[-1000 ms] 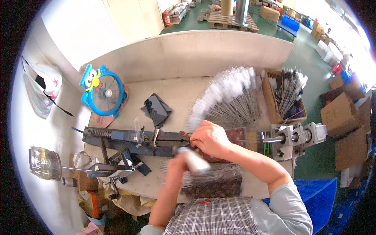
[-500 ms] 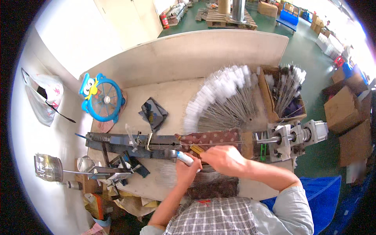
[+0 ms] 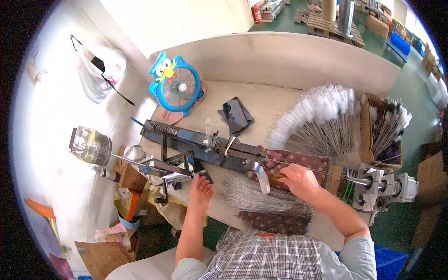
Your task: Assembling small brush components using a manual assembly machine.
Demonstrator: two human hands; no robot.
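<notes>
My left hand (image 3: 200,189) is at the front left of the bench, its fingers apart and holding nothing. It is beside the dark metal linkage (image 3: 170,172) of a long bench-top machine (image 3: 191,144). Over the dotted brown cloth (image 3: 298,161), my right hand (image 3: 301,179) is closed on a small yellow piece (image 3: 279,177), mostly hidden by the fingers. A pale, translucent lever handle (image 3: 262,181) sticks out of the machine just left of that hand. Thin metal wires (image 3: 261,196) lie in a bundle below it.
Wire brushes with white bristles (image 3: 322,107) are fanned out behind the machine. A cardboard box (image 3: 367,135) of black and white brushes stands to their right. A motor unit (image 3: 387,186) is at the right end. A blue fan (image 3: 179,88) and a dark folded pouch (image 3: 236,116) sit behind.
My left hand has let go of the translucent handle and moved left to the linkage. My right hand keeps the yellow piece over the cloth. The whole view has swung left.
</notes>
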